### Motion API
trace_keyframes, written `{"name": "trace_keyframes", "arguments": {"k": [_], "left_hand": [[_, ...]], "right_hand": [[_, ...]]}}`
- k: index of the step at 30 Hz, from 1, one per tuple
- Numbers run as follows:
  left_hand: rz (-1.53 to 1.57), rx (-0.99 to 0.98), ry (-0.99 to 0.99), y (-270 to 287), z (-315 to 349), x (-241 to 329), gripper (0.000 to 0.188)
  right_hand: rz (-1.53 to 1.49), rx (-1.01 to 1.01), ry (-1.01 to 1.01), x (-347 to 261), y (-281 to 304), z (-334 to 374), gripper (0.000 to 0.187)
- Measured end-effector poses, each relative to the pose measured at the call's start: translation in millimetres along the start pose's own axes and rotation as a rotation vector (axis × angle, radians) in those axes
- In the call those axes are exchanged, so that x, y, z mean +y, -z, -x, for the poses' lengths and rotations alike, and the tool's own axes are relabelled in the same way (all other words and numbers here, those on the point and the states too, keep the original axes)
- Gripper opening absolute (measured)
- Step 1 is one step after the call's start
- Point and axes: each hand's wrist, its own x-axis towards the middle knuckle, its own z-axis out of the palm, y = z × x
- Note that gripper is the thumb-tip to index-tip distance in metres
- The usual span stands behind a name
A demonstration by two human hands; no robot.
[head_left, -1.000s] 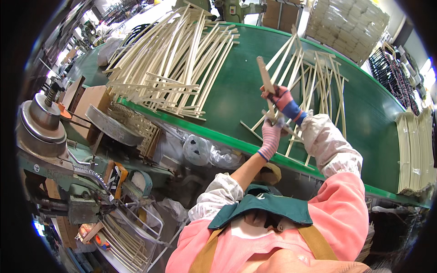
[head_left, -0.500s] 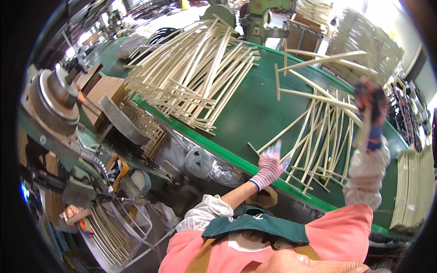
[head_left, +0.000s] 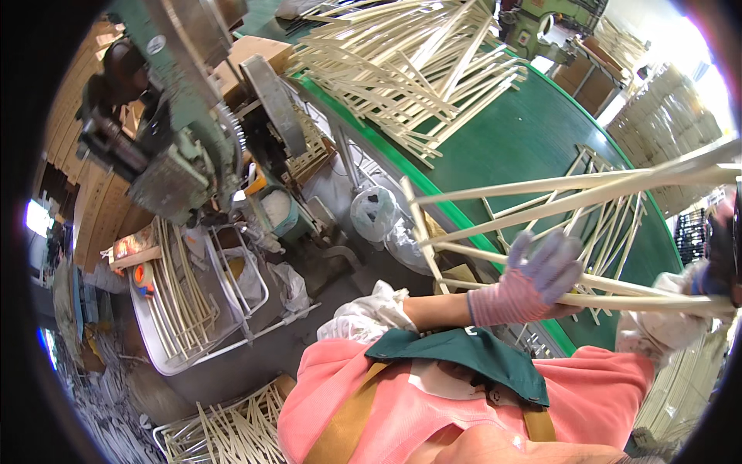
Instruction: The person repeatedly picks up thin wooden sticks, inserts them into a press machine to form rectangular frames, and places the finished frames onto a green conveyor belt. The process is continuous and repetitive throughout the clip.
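Observation:
Several long, thin, cream-coloured sticks with short crosspieces at one end (head_left: pixel 525 215) stretch across in front of me, lifted over the bench's near edge. My left hand (head_left: pixel 537 271), in a striped pink and grey-blue glove, lies against the lower sticks with its fingers stretched and apart; its thumb is hidden. At the right rim, my right hand (head_left: pixel 724 247) in a dark glove is closed round their far ends, partly cut off and blurred. Beneath the held sticks, a loose bunch of similar sticks (head_left: pixel 610 220) lies on the green bench surface (head_left: pixel 533 127).
A large heap of sticks (head_left: pixel 410 73) covers the bench's far left. A green machine (head_left: pixel 174 182) stands at left, above a white tray (head_left: pixel 151 329) holding sticks and tape. More sticks fill a basket (head_left: pixel 224 433) at lower left. Wrapped stacks (head_left: pixel 668 116) stand at back right.
My view has swung, moving the scene within it. My right hand has brought the sticks toward me, out to the right. My left hand has left the bunch on the bench and meets the held sticks.

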Motion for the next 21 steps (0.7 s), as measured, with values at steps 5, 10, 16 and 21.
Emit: {"name": "trace_keyframes", "arguments": {"k": [5, 10, 16, 21], "left_hand": [[-0.092, 0.322, 0.344, 71.4, 62.4, -43.9, 0.1], [0.292, 0.541, 0.785, 136.9, 122.3, -84.0, 0.069], [0.705, 0.631, 1.27, 208.1, 165.2, -113.1, 0.029], [0.663, 0.465, 1.463, 252.9, 181.2, -135.1, 0.014]], "right_hand": [[-0.236, -0.433, -0.555, 62.8, -132.8, -71.2, 0.024], [-0.144, -0.808, -0.616, 180.7, -260.3, -109.2, 0.023], [-0.215, -0.985, -0.55, 268.7, -326.7, -109.0, 0.026], [-0.082, -0.776, -0.514, 316.0, -372.3, -101.4, 0.03]]}}
